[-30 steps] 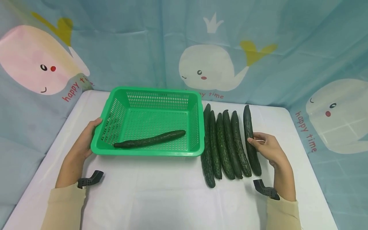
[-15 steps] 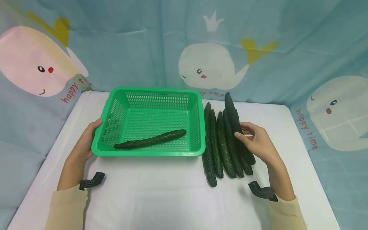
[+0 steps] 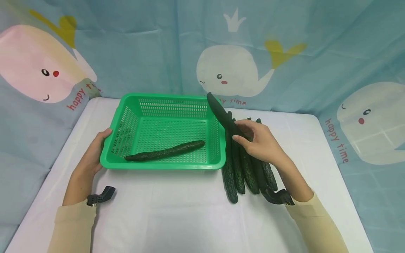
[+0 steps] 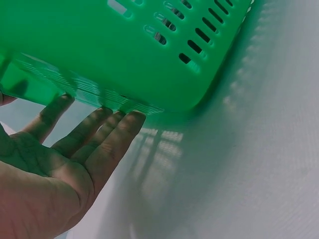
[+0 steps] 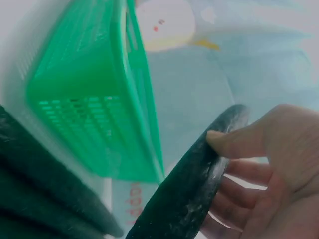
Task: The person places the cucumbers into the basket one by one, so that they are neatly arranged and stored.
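Observation:
My right hand (image 3: pixel 264 142) pinches a dark green cucumber (image 3: pixel 221 114) between thumb and fingers. Tilted, the cucumber points up and left, its far end overlapping the right rim of a green plastic basket (image 3: pixel 161 166) in the head view. In the right wrist view the thumb presses along the cucumber (image 5: pixel 187 191). My left hand (image 3: pixel 90 153) is at the basket's left side; in the left wrist view its nearly straight fingers (image 4: pixel 117 139) touch the outer wall below the rim. One cucumber (image 3: pixel 167 151) lies inside the basket, near its front wall.
Several more cucumbers (image 3: pixel 248 172) lie side by side on the white table (image 3: pixel 190 221), right of the basket and partly hidden under my right hand. A light blue curtain (image 3: pixel 142 52) with whale prints hangs behind the table and at both sides.
My right hand has lifted the rightmost cucumber and carried it left over the row toward the basket, tilting it. The left hand and basket have stayed in place.

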{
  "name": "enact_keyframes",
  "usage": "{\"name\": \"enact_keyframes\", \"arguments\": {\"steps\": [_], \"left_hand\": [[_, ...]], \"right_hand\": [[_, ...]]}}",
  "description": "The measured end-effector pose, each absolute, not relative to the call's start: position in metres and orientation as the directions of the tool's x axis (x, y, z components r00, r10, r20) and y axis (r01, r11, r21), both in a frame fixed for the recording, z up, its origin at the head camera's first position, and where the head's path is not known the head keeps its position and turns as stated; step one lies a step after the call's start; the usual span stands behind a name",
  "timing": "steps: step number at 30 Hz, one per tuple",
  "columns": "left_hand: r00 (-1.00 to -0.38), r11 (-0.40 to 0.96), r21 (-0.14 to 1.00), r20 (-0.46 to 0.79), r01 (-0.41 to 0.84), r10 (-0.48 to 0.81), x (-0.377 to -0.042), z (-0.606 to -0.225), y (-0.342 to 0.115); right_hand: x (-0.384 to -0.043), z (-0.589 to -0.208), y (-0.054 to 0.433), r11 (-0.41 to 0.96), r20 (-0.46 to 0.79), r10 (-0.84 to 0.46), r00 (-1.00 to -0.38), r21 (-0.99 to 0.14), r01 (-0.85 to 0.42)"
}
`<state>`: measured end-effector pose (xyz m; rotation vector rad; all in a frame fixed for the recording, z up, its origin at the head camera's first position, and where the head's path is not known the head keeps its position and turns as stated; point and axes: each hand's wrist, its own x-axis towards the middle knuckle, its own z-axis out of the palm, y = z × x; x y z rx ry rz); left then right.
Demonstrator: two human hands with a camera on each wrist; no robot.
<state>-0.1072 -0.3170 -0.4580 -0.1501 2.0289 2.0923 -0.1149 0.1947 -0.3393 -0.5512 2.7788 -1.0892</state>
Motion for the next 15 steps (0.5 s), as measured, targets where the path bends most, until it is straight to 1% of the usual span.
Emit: {"name": "enact_keyframes", "arguments": {"steps": [4,8,15], "left_hand": [[-0.970,-0.008,0.974,-0.226,-0.228,0.089,-0.110,-0.459,-0.315],[-0.974,-0.002,0.978,-0.208,-0.209,0.083,-0.113,-0.460,-0.316],[-0.973,-0.019,0.977,-0.211,-0.214,0.092,-0.111,-0.459,-0.319]], "right_hand": [[-0.128,-0.324,0.169,0.692,0.032,-0.450,-0.892,-0.618,-0.372],[-0.145,-0.310,0.145,0.681,0.027,-0.550,-0.835,-0.565,-0.466],[-0.171,-0.305,0.113,0.632,-0.056,-0.687,-0.725,-0.539,-0.557]]}}
